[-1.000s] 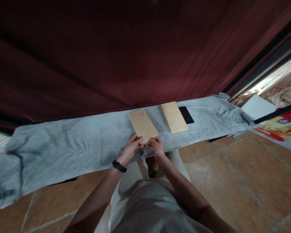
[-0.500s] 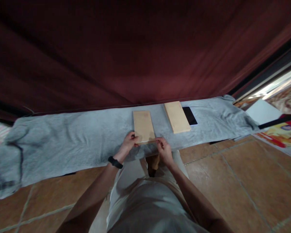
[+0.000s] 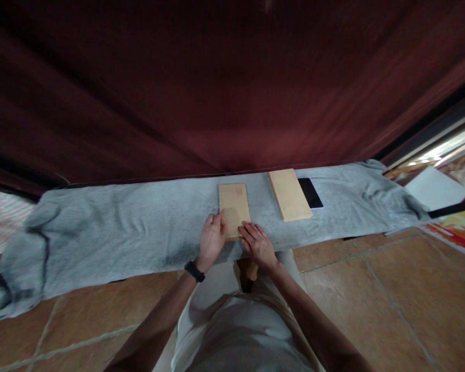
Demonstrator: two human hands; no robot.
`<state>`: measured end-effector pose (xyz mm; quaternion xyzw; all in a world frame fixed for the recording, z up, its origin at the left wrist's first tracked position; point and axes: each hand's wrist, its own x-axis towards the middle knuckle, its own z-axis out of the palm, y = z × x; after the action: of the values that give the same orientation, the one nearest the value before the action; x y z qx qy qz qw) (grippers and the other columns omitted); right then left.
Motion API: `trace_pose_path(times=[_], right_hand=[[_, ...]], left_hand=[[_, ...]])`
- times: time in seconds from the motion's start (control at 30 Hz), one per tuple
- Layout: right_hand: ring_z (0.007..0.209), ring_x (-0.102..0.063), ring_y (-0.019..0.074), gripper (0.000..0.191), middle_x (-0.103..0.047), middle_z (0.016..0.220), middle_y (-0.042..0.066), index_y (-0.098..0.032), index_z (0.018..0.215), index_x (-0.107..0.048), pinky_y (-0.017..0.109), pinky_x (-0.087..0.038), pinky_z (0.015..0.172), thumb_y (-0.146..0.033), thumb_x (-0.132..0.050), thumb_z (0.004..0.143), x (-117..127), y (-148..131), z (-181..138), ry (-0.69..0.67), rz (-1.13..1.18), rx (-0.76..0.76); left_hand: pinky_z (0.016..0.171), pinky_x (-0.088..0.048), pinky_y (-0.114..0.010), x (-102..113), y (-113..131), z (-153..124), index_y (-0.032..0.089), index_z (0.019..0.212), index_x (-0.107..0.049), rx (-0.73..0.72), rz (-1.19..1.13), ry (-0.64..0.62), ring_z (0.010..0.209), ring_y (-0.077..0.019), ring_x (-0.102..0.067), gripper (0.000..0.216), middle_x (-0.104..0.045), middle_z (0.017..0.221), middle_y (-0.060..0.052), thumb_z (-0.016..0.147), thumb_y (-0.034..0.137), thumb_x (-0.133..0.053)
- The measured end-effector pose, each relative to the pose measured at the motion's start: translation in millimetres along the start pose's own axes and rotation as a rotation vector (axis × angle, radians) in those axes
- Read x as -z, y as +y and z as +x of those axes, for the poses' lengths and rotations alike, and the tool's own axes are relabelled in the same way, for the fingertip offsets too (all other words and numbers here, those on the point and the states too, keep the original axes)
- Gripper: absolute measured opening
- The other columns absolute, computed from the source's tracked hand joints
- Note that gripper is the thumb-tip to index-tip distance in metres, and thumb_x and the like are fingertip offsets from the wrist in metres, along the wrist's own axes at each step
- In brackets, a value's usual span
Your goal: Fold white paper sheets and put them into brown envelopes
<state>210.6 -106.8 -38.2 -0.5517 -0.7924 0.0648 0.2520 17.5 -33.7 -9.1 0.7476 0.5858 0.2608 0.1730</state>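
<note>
A brown paper envelope (image 3: 233, 204) with faint red print near its far right corner lies in front of me on the grey cloth, seemingly on others like it. My left hand (image 3: 212, 240), with a dark band on its wrist, grips the envelope's left edge near the front corner. Laid over the near right corner is my right hand (image 3: 259, 244), its fingers stretched out flat on the paper. To the right sits a thick stack of similar brown envelopes (image 3: 290, 194), turned at a slight angle.
A dark phone-like slab (image 3: 312, 193) touches the stack's right side. The grey cloth (image 3: 139, 222) covers a long narrow surface, with a dark red curtain (image 3: 217, 103) behind it. A white sheet (image 3: 436, 188) and a colourful printed package (image 3: 459, 230) are at far right.
My right hand has gone from pinching the envelope's near right corner to lying flat on it. My left hand has shifted up along the left edge. The near edge now rests lower.
</note>
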Motion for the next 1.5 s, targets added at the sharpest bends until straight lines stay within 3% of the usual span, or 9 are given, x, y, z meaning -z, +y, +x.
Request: trace_pose_path(times=[0.1,0.23,0.4,0.7,1.03,1.3,1.5], right_hand=[[0.141,-0.051,0.0251,0.043,-0.054,0.152,0.010,-0.021,0.146,-0.054,0.048,-0.038,0.122,-0.029,-0.048,0.104,0.6,-3.1,0.7,0.009,-0.021,-0.004],[0.137,-0.054,0.0245,0.038,-0.063,0.142,0.012,-0.019,0.137,-0.062,0.047,-0.038,0.121,-0.027,-0.053,0.102,-1.6,-4.0,1.1,0.006,-0.041,-0.022],[0.140,-0.051,0.0237,0.041,-0.060,0.146,0.010,-0.021,0.140,-0.060,0.046,-0.036,0.122,-0.028,-0.055,0.100,-4.7,-2.8,0.8,-0.001,-0.060,-0.022],[0.143,-0.048,0.0233,0.046,-0.053,0.153,0.008,-0.021,0.148,-0.052,0.045,-0.035,0.123,-0.028,-0.050,0.102,-4.4,-4.1,0.7,0.004,-0.062,-0.028],[0.137,-0.054,0.0257,0.043,-0.061,0.145,0.010,-0.022,0.142,-0.059,0.048,-0.038,0.120,-0.028,-0.055,0.100,-9.9,-2.5,-0.4,0.039,-0.054,-0.035],[0.142,-0.049,0.0250,0.046,-0.054,0.152,0.008,-0.022,0.147,-0.053,0.047,-0.035,0.122,-0.027,-0.051,0.101,-9.6,-2.0,0.4,0.030,-0.057,-0.026],[0.140,-0.051,0.0251,0.046,-0.056,0.150,0.008,-0.022,0.146,-0.054,0.047,-0.035,0.122,-0.027,-0.053,0.101,-9.5,-2.7,0.0,0.030,-0.054,-0.032]], left_hand=[[0.113,-0.044,-0.043,-14.0,15.5,9.3,0.016,0.141,-0.052,-0.263,0.054,-0.036,0.136,-0.0263,-0.051,0.043,-0.056,0.145,-0.015,0.099,0.024,-0.046],[0.125,-0.027,-0.048,-38.4,30.2,28.2,0.014,0.150,-0.045,-0.400,0.189,-0.161,0.153,-0.0286,-0.029,0.052,-0.040,0.162,-0.014,0.102,0.034,-0.043],[0.126,-0.023,-0.049,-53.1,22.9,43.3,0.012,0.155,-0.038,-0.349,0.306,-0.183,0.155,-0.0292,-0.024,0.062,-0.034,0.164,-0.017,0.103,0.044,-0.040],[0.126,-0.024,-0.050,-47.2,-10.0,43.1,0.001,0.157,-0.028,-0.260,0.336,-0.117,0.156,-0.0316,-0.020,0.071,-0.027,0.165,-0.024,0.103,0.046,-0.036],[0.127,-0.020,-0.049,-60.2,23.2,65.9,0.019,0.156,-0.038,-0.416,0.239,-0.202,0.155,-0.0243,-0.026,0.056,-0.040,0.162,-0.010,0.103,0.037,-0.036],[0.127,-0.019,-0.047,-63.4,18.0,88.0,0.017,0.154,-0.043,-0.438,0.281,-0.247,0.154,-0.0243,-0.028,0.056,-0.041,0.161,-0.011,0.103,0.040,-0.039],[0.127,-0.019,-0.049,-51.2,10.1,72.1,0.020,0.155,-0.041,-0.496,0.260,-0.306,0.153,-0.0224,-0.030,0.053,-0.042,0.161,-0.009,0.104,0.036,-0.036]])
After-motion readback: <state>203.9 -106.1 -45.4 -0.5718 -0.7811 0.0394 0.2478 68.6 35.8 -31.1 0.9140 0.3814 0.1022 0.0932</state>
